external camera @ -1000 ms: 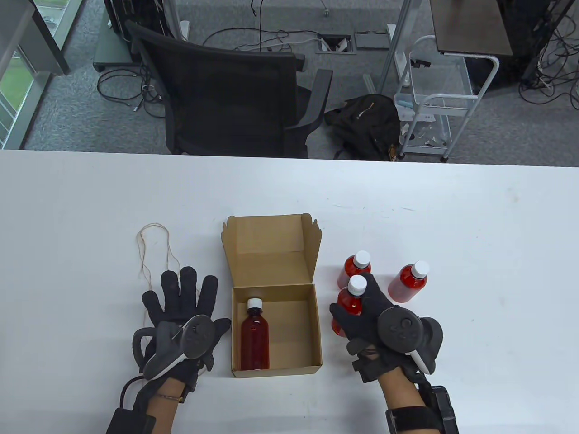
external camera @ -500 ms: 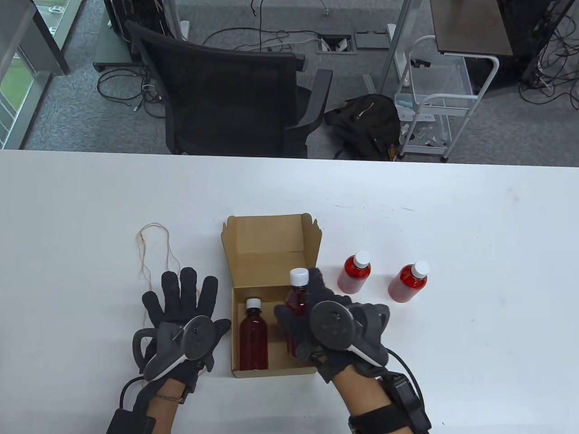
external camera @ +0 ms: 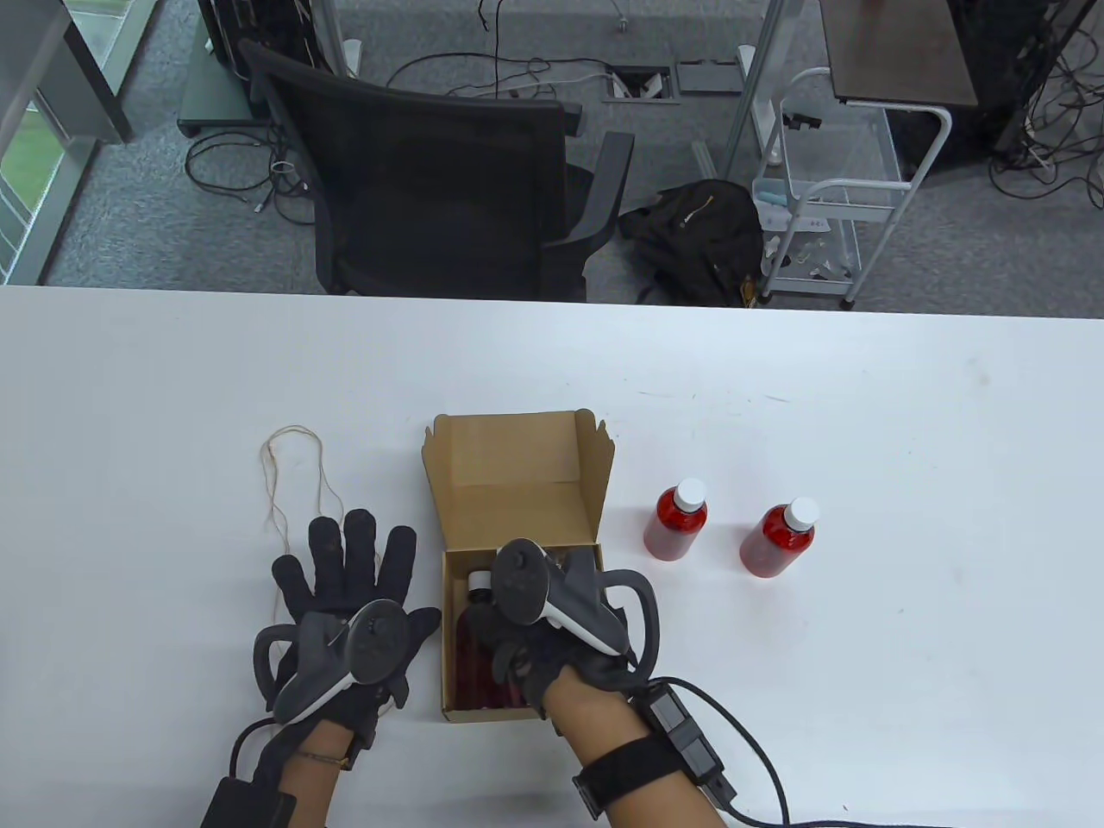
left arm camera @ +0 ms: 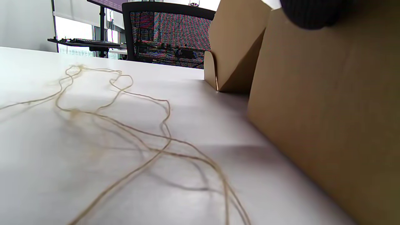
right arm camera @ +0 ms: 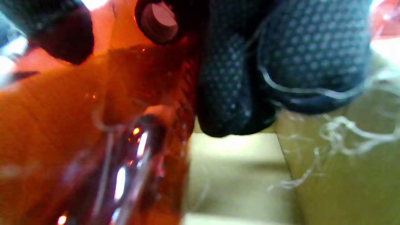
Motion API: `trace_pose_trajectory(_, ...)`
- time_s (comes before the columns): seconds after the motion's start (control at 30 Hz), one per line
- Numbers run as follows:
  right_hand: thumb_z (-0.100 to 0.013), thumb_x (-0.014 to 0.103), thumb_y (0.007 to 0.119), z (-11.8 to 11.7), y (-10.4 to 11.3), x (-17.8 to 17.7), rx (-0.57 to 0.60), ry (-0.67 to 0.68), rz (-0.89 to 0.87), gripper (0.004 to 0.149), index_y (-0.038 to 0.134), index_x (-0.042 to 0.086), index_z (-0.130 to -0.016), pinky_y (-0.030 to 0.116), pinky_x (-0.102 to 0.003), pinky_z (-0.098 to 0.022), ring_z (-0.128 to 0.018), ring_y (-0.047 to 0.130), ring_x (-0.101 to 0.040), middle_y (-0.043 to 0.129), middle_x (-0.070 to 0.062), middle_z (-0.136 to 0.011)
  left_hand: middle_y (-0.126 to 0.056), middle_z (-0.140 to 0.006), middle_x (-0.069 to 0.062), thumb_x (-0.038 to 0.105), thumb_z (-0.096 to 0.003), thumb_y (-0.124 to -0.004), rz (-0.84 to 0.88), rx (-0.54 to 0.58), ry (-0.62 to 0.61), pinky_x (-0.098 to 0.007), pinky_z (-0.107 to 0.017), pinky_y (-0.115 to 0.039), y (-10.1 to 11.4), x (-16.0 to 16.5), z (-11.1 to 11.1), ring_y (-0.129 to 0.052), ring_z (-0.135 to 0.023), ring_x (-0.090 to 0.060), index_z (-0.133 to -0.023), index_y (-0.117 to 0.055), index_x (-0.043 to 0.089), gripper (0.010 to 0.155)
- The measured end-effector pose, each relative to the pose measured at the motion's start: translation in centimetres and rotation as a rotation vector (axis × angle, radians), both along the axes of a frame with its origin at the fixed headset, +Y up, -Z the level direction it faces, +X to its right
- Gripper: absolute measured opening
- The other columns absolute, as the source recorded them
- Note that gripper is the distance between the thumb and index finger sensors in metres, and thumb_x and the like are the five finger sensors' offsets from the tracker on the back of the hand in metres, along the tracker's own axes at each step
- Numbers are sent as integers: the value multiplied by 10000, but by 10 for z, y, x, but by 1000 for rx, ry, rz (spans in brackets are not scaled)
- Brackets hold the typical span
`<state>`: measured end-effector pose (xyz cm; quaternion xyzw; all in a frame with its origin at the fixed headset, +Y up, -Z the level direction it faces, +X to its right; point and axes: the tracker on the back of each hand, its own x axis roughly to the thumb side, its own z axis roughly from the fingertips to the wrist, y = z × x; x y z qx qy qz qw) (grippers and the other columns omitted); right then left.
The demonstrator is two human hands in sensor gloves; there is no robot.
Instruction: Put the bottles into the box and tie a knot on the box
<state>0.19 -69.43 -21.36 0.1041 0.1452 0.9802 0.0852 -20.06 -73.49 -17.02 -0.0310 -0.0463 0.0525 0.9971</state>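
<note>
The open cardboard box (external camera: 517, 470) sits mid-table with its lid folded back. One red bottle (external camera: 464, 660) lies inside along the left wall. My right hand (external camera: 513, 647) is down in the box and grips a second red bottle (right arm camera: 93, 140). Its fingers (right arm camera: 225, 93) curl round that bottle, which the hand hides in the table view. Two more red bottles (external camera: 675, 520) (external camera: 779, 536) with white caps stand to the right of the box. My left hand (external camera: 345, 586) lies flat and spread beside the box's left wall (left arm camera: 328, 109). Thin string (external camera: 293, 483) (left arm camera: 140, 137) runs beneath its fingers.
The white table's far edge (external camera: 552, 297) borders a black office chair (external camera: 448, 172), a backpack and a wire cart on the floor beyond. Bare tabletop lies behind the box and to the far right.
My right hand lifted a bottle from the group on the right, carried it left over the box and lowered it inside. The left hand has stayed still.
</note>
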Motion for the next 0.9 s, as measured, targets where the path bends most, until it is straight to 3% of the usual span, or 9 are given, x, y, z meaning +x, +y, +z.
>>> trace_pose_trajectory(0.27,-501,588,761,-8,-22,-1,-129,-37,42,899,541,-145,-971,922,-468,-251,-371,1040,-326,931,-284,-681,50,-1244,-206,654,-508,-675,0,-3,2,-808,-638,-116,0,0,0,19,-1072,-592,-1197,-127,300,948)
trace_pose_trajectory(0.4,-514,531,739,-8,-22,0,-132,-32,42,837,553,-146,-968,912,-481,-263,-382,1033,-335,927,-292,-689,50,-1243,-208,653,-509,-674,-6,-7,2,-808,-638,-116,0,0,-1,17,-1072,-594,-1197,-128,299,947)
trace_pose_trajectory(0.53,-522,436,716,-5,-21,1,-109,-27,59,740,574,-143,-960,914,-478,-259,-375,1036,-333,934,-294,-678,50,-1244,-206,654,-508,-675,-1,-7,4,-808,-637,-117,0,0,-1,16,-1073,-592,-1196,-129,300,947)
trace_pose_trajectory(0.7,-505,333,776,2,-18,-3,-45,2,85,667,607,-137,-947,928,-478,-275,-399,1050,-333,931,-306,-696,49,-1243,-211,653,-508,-675,-2,-5,4,-809,-636,-118,0,0,-1,15,-1071,-595,-1198,-129,296,949)
trace_pose_trajectory(0.9,-482,346,826,11,0,2,27,38,19,677,646,-125,-934,929,-483,-285,-410,1054,-335,941,-288,-704,49,-1243,-209,654,-508,-675,-3,-3,8,-809,-636,-118,0,-1,-1,16,-1071,-595,-1197,-129,297,949)
